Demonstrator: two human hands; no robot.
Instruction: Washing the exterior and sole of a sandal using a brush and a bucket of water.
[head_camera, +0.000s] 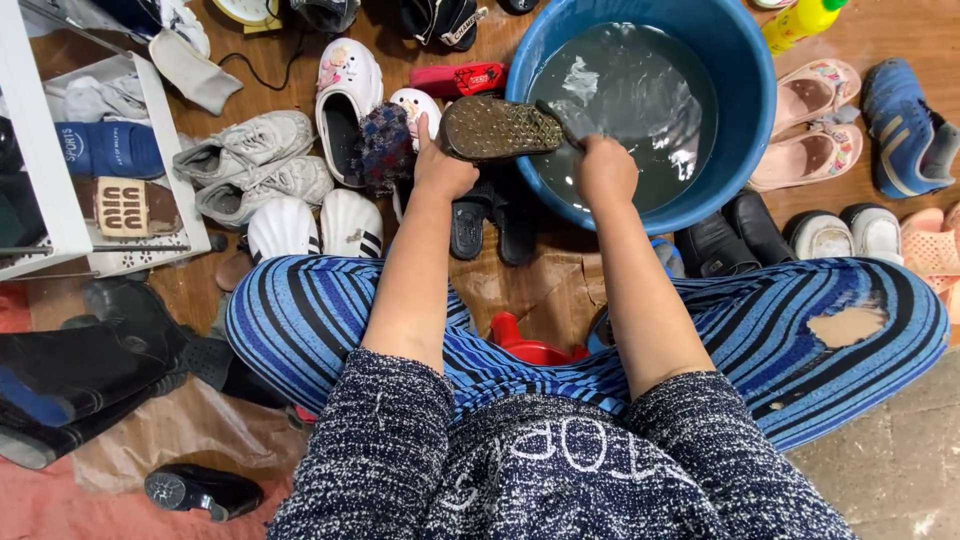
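Over the blue basin, both hands' fingers grip a sole-up, studded dark shoe.

This looks like a home floor used for washing footwear, perhaps a hallway. Worn wooden boards carry scattered sneakers, sandals and clogs around a blue basin of murky water, with a white shelf at the left edge.
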